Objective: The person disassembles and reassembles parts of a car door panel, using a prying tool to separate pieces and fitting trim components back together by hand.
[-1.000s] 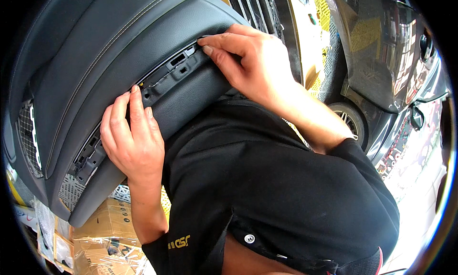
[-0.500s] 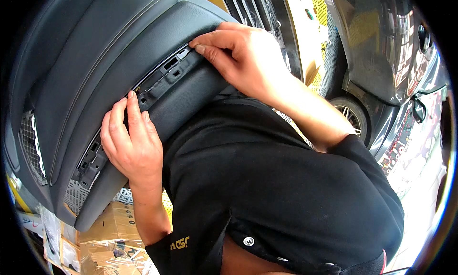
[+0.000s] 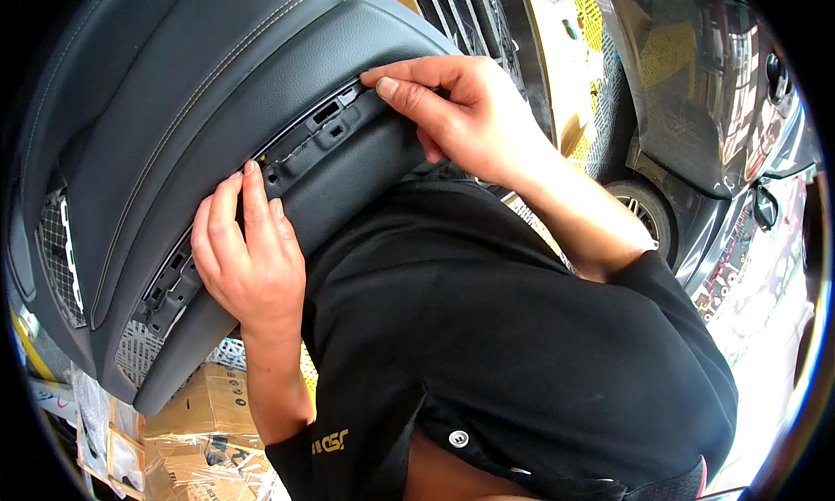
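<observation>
A black leather-covered car dashboard (image 3: 261, 70) with light stitching lies before me on the left. A long slot cuts across it, and a black plastic mounting strip (image 3: 306, 146) with square clip holes shows inside. My left hand (image 3: 252, 262) rests over the middle of the slot, its fingers stretched out and their tips touching the upper edge. Beside those fingertips is a tiny yellow spot. At the slot's far end my right hand (image 3: 461, 114) is closed, thumb and forefinger pinching the cover's edge. Whatever lies between those two fingers is hidden.
Cardboard boxes (image 3: 204, 405) and clear plastic wrap (image 3: 91, 418) are below the dashboard's near end. A dark car (image 3: 683, 92) with its wheel (image 3: 644, 210) stands at the right. Beyond the dashboard is a slatted black part (image 3: 452, 18). My torso borders the dashboard's lower side.
Both hands and the dashboard appear slightly farther right, partly because the view has shifted. A lower finger of my right hand now shows beneath its thumb. The hands keep their places along the slot.
</observation>
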`<state>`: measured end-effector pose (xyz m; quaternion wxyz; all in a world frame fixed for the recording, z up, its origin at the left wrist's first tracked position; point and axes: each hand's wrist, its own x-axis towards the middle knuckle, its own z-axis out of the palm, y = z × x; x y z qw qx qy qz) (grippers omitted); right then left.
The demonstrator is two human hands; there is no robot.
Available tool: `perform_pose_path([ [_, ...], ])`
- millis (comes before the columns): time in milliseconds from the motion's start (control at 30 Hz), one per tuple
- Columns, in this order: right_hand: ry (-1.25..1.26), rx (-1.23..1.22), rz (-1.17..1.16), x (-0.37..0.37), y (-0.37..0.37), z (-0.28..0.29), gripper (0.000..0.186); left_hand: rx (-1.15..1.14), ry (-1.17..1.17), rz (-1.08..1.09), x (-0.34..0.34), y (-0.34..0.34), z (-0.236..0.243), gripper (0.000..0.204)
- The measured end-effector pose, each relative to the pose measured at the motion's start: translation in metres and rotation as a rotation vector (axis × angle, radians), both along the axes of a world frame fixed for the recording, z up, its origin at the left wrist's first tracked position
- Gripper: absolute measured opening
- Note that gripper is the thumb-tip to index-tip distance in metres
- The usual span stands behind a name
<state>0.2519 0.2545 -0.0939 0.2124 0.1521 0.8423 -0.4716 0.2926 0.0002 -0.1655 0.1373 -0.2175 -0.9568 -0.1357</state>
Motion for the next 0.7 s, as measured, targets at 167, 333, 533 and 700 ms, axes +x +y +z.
perform_pose_path([
  [167,0.021,-0.062,-0.019,0.001,0.001,-0.006,0.032,-0.003,-0.002,0.002,0.000,0.001,-0.001,0.031],
  [333,0.042,-0.027,0.014,-0.002,0.001,-0.006,0.031,-0.008,-0.003,0.007,-0.001,0.002,-0.002,0.031],
  [533,0.041,-0.031,0.020,-0.007,0.001,-0.007,0.031,0.002,0.013,-0.002,-0.004,0.002,-0.004,0.031],
  [700,0.100,0.212,0.055,-0.008,-0.015,0.016,0.032,0.071,-0.055,-0.027,-0.002,-0.011,-0.007,0.035],
])
